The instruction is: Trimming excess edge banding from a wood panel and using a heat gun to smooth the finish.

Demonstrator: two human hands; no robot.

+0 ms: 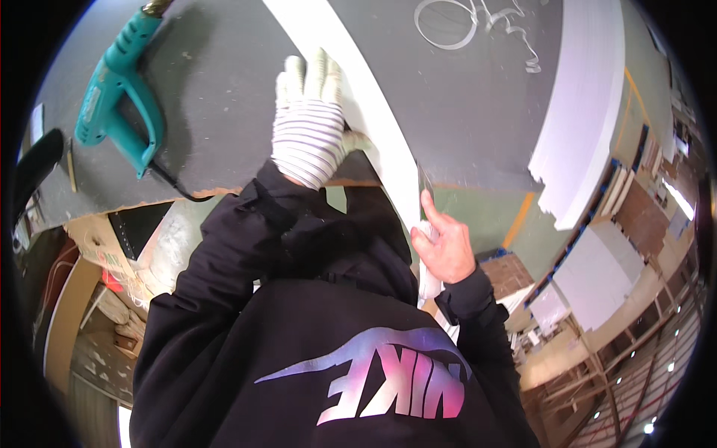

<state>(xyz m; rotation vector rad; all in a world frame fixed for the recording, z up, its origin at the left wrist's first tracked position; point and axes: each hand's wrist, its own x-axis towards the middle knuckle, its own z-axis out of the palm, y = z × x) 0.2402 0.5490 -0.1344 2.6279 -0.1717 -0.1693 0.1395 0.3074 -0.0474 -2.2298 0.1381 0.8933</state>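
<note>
A long white strip (373, 112) runs from the top middle of the grey table past its near edge toward my body. My left hand (310, 119), in a white glove with dark stripes, lies along the strip's left side with its fingers stretched out and holds nothing. Bare, my right hand (448, 246) grips a knife (426, 280) by its pale, wrapped-looking handle. The index finger points forward along the knife. Its thin blade lies against the strip's right edge, near the table's front edge; the tip is hard to make out.
A teal heat gun (119, 97) with a black cord lies on the table (463, 119) at the left. Curled white shavings (448, 26) lie at the back right. Beyond them is a wide white sheet (579, 127) with a ragged end. Cartons and bags stand below at the left.
</note>
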